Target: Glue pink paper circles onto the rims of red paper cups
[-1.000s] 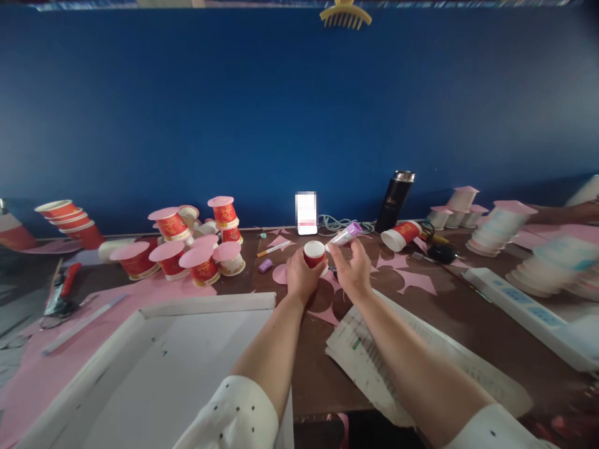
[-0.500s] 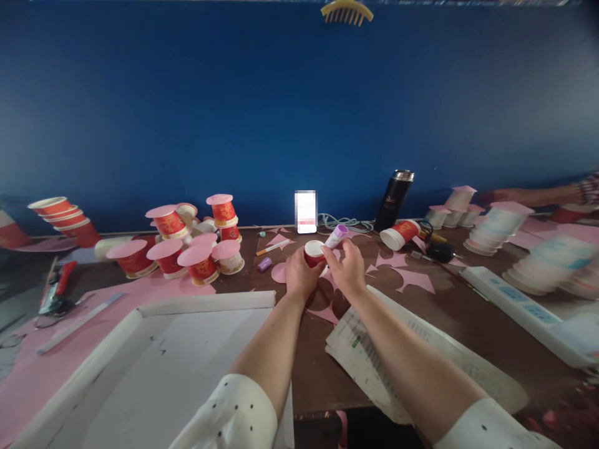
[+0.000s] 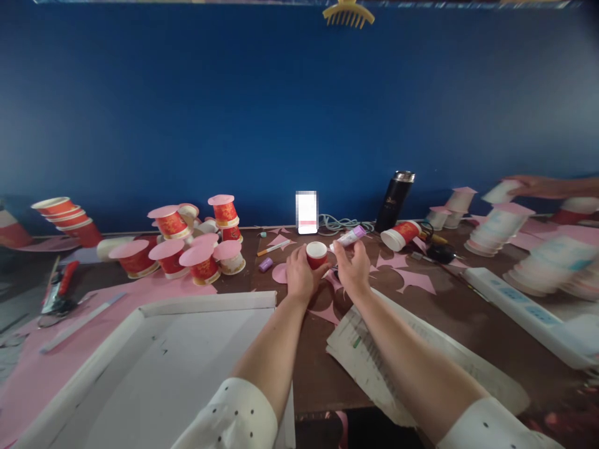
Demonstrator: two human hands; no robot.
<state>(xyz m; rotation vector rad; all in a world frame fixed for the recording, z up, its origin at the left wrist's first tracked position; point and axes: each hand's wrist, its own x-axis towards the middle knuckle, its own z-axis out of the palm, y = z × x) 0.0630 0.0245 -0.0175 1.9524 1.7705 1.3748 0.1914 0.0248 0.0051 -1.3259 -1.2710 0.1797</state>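
My left hand (image 3: pixel 302 272) is wrapped round a small red paper cup (image 3: pixel 317 254), its white round end facing up. In my right hand (image 3: pixel 354 268) is a glue stick (image 3: pixel 349 237) with a purple end, tilted so its white tip points down toward the cup. The tip is a little apart from the cup's rim. A purple cap (image 3: pixel 265 265) lies on the table to the left. Beside my left hand is a pink paper disc (image 3: pixel 279 273), partly covered by the fingers.
Red cups topped with pink discs (image 3: pixel 200 260) stand at left, behind a white tray (image 3: pixel 206 302). Pink paper scraps (image 3: pixel 415 280), a tipped red cup (image 3: pixel 401 235), a black flask (image 3: pixel 395 201) and a power strip (image 3: pixel 519 308) are at right. Another person's hand (image 3: pixel 538 186) holds a whitish cup there.
My right hand has drawn the glue stick slightly right, away from the cup, and tilted it flatter. The other person's hand at right has lifted a whitish cup.
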